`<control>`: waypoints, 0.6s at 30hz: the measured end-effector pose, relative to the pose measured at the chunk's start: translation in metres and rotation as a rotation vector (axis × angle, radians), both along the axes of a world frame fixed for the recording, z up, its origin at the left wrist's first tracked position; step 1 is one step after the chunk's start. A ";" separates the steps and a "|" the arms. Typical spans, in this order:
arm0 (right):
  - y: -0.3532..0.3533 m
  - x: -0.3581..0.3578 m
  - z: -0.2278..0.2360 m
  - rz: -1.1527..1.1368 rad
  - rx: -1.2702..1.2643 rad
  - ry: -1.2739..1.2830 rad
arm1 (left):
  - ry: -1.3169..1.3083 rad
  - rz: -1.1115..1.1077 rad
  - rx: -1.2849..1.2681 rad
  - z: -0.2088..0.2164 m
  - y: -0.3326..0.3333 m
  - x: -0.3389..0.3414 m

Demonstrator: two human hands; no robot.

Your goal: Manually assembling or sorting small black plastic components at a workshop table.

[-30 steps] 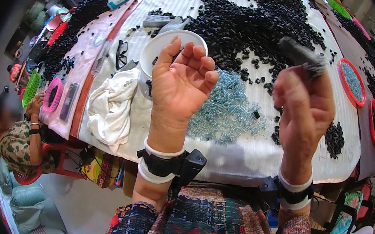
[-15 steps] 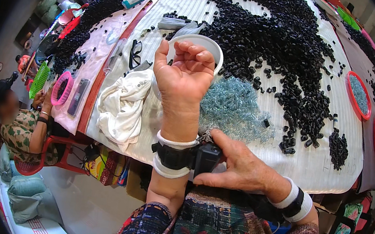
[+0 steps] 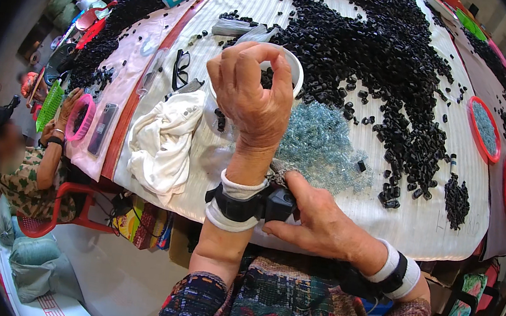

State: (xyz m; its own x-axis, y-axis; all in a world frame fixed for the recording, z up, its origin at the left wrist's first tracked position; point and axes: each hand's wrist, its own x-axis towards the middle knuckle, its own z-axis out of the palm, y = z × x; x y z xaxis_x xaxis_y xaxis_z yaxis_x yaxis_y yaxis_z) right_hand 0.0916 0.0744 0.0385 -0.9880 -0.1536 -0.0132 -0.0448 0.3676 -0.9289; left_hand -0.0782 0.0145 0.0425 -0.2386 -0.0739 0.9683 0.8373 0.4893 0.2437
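Note:
My left hand [image 3: 251, 89] is raised over a round white bowl [image 3: 297, 79], its back towards me and its fingers curled in loosely; I see nothing held in it. A black strap [image 3: 228, 208] over a white wristband circles that wrist, with a small black box-shaped device [image 3: 279, 205] on its side. My right hand [image 3: 327, 222] grips this device between thumb and fingers. Another white band and black strap [image 3: 399, 274] sit on the right wrist. Just beyond the hands lies a heap of clear bluish beads [image 3: 317, 140]. The raised hand partly hides the bowl.
Black beads [image 3: 365, 52] are heaped over the white-covered table. Left of my hands lie a white cloth [image 3: 164, 142] and black glasses [image 3: 180, 70]. A red-rimmed tray of beads [image 3: 484, 129] stands right. At left, a co-worker [image 3: 37, 164] sits near a pink basket [image 3: 81, 118].
My left hand has turned from palm up to back up, with its fingers curling more. My right hand keeps its grip on the device. The co-worker's hand has lifted beside the pink basket.

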 end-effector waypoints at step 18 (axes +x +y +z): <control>0.050 0.006 0.002 -0.228 -0.073 0.140 | -0.929 -0.755 0.914 0.009 -0.031 0.015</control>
State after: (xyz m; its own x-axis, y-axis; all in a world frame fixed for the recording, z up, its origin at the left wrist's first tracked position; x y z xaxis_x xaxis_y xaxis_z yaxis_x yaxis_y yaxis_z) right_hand 0.0981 0.1245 0.0403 -0.9887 0.0775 0.1286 -0.0981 0.3148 -0.9441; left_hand -0.0633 -0.0170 0.0513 -0.9803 -0.1339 0.1449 0.1962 -0.5835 0.7881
